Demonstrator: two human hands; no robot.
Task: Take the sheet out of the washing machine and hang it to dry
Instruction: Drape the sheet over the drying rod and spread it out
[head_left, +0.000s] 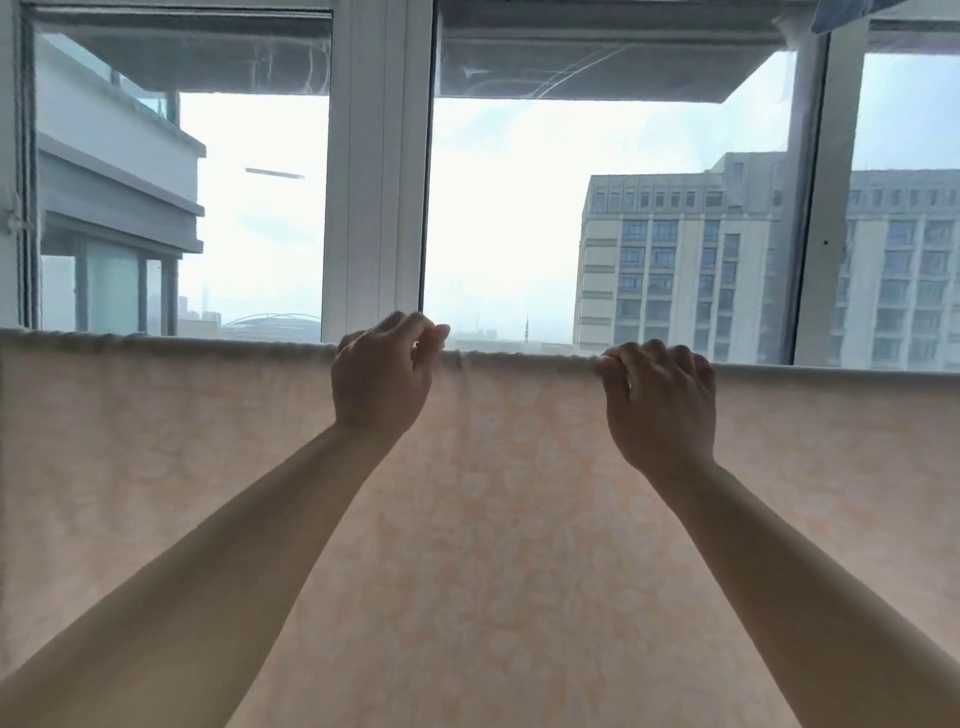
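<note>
A pale peach sheet (498, 519) with a faint white flower print hangs spread across the whole width of the view, its top fold running level along a line or rail that the cloth hides. My left hand (382, 376) pinches the top fold near the middle, fingers curled over the edge. My right hand (657, 397) grips the same fold further right, fingers hooked over it. Small creases run down from the fold between the two hands. The washing machine is out of view.
Behind the sheet stands a large window with white frames (376, 171) and a grey post (826, 208). Through the glass I see tall apartment buildings (680, 265) and hazy sky. A blue cloth corner (852, 13) shows at the top right.
</note>
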